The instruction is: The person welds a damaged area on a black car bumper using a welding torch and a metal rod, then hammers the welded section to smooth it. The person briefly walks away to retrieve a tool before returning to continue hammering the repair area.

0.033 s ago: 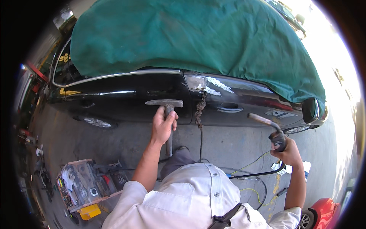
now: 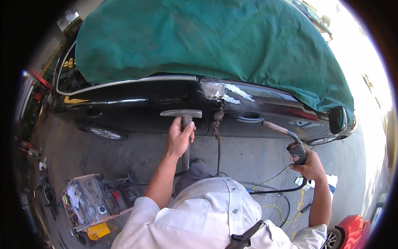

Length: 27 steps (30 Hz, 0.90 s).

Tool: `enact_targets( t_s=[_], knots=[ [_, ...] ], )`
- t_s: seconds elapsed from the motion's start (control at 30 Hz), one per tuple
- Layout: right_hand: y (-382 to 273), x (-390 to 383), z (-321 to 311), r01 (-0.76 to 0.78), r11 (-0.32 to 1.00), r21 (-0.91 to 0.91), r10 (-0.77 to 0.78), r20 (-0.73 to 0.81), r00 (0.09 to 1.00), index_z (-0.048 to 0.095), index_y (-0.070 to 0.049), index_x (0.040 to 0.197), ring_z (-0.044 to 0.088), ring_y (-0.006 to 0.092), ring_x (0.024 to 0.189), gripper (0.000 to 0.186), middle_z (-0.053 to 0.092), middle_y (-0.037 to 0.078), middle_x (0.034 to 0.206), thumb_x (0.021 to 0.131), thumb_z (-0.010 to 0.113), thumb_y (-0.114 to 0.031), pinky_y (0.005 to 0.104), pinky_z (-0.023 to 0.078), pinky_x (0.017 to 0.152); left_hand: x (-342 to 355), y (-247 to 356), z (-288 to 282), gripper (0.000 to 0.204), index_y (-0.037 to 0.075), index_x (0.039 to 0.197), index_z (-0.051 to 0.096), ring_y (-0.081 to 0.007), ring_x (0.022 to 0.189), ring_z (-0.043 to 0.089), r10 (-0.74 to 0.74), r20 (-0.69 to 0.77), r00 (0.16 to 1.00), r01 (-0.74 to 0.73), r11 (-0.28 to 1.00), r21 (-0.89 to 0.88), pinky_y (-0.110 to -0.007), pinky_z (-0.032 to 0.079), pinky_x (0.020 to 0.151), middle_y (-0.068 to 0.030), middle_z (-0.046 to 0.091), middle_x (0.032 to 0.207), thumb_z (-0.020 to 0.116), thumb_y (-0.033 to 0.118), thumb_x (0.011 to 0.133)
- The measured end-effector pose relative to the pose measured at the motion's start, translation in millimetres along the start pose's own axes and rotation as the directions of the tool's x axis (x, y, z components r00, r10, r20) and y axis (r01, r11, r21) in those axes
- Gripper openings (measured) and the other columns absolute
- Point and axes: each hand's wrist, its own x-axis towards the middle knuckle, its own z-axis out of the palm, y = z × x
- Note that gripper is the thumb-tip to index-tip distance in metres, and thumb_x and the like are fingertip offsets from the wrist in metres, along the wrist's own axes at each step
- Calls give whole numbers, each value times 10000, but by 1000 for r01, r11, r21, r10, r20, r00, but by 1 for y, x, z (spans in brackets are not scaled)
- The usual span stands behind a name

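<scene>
My left hand is wrapped round the handle of a worn metal hammer, held upright with its long, narrow head in front of the black car's rear door. In my right hand is a welding torch with a bent neck and a taped grip. Its nozzle points left, just below the front door handle, apart from the panel as far as I can see. A brown, lumpy chain-like bundle hangs at the door seam, under a bare grey patch with torn white strips beside it.
A green cover drapes over the roof and windows of the black car. At lower left stands a crate of tools with a yellow box. Cables trail over the floor. A red car is at lower right.
My right hand has brought the torch a little left, its nozzle nearer the door handle. My left hand and the hammer have shifted slightly right.
</scene>
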Motion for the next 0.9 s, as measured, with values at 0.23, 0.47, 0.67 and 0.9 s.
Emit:
enact_targets(
  t_s=[0.23,0.47,0.67,0.9],
  knots=[
    [-34,53,49,-249,742,623,75,293,953,635,12,1127,618,160,666,402,609,46,789,905,727,-311,310,497,601,52,-7,-6,309,23,1002,575,-60,537,515,-274,24,962,251,911,328,-248,414,456,9,545,729,696,307,1012],
    [-73,66,90,-189,746,639,271,-33,962,557,19,1309,619,134,677,479,589,42,764,885,735,-116,299,505,571,104,27,-24,384,1,888,623,-350,733,682,-251,227,941,23,716,698,-425,515,668,-192,706,837,805,339,887],
    [-92,78,110,-156,977,144,172,-103,980,539,10,1351,665,465,726,561,643,249,755,850,726,-160,454,519,683,125,-6,-16,318,36,986,557,-192,570,599,22,-59,998,7,896,444,-344,473,530,-63,577,673,640,339,1035],
    [-92,97,130,-157,980,121,168,-81,983,551,16,1306,670,453,730,510,650,245,756,856,719,-157,463,515,676,142,-50,23,194,22,961,634,-216,661,647,230,-14,973,-186,818,544,-347,496,617,-101,635,744,669,204,1019]
  ],
)
